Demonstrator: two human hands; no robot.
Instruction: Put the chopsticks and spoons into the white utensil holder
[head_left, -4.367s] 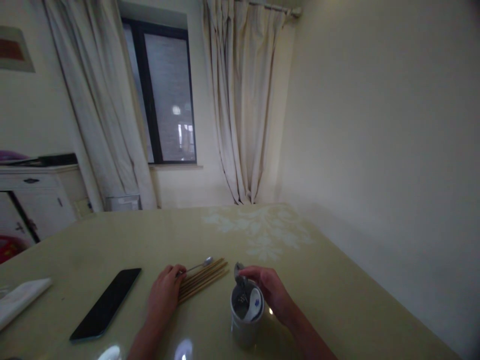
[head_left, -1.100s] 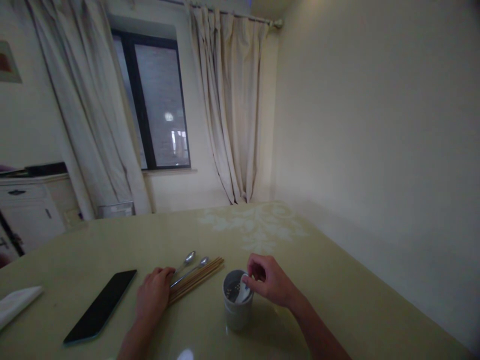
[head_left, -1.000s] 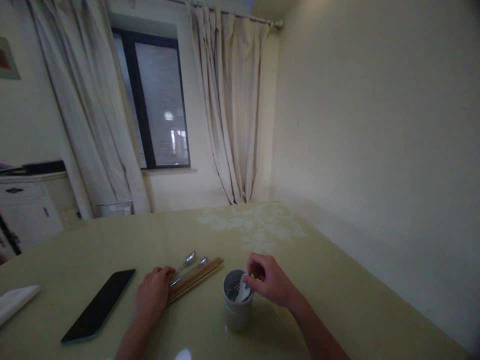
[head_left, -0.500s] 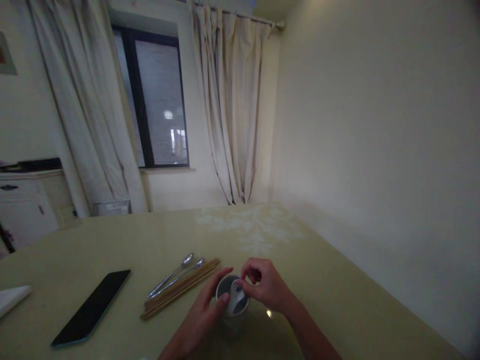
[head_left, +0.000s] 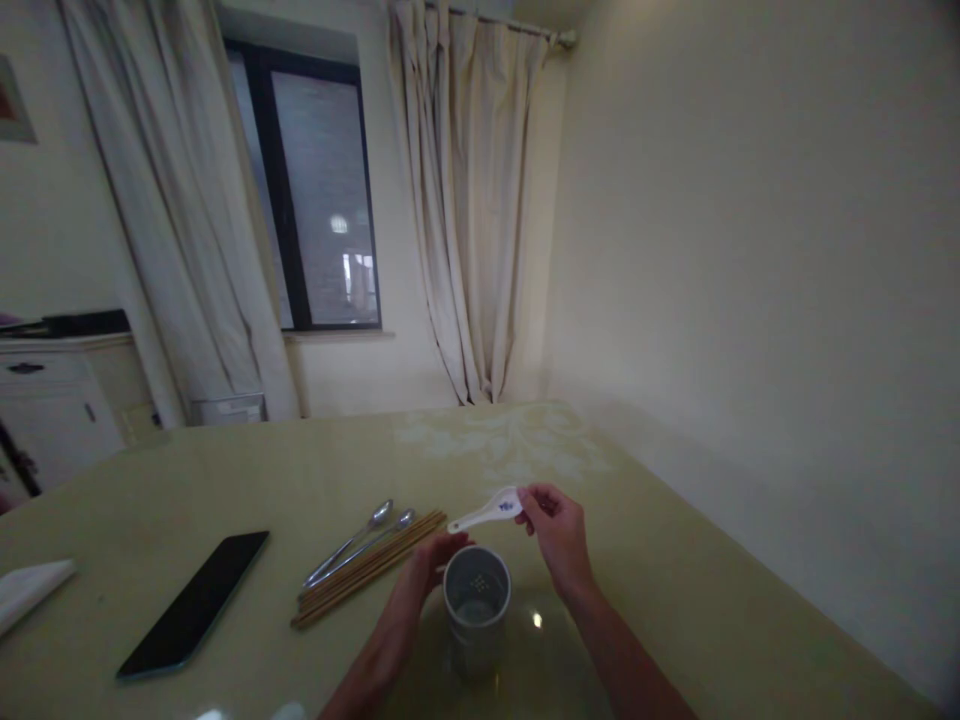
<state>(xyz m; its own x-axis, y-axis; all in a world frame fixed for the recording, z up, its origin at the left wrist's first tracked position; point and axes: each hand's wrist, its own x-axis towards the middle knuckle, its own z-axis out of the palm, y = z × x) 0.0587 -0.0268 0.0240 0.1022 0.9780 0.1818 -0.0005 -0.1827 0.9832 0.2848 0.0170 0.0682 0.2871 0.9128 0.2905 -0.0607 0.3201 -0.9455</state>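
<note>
The right hand (head_left: 556,527) holds a white ceramic spoon (head_left: 486,512) with a blue mark, its fingertips pinched together on the bowl end so the handle points left, lifted clear above the rim of a grey cylindrical holder (head_left: 475,618). That holder stands upright on the pale green table (head_left: 675,600), toward its near edge and roughly midway along it. The left hand (head_left: 421,578) rests against the holder's left side, fingers curled around the wall; how firmly they grip I cannot tell. Just left of the holder lies a bundle of wooden chopsticks (head_left: 367,570), slanted, with two metal spoons (head_left: 352,545) lying along its far side, touching it. Further left, well apart, a dark phone (head_left: 195,603) lies flat, and a white folded cloth (head_left: 30,590) sits at the table's left edge.
</note>
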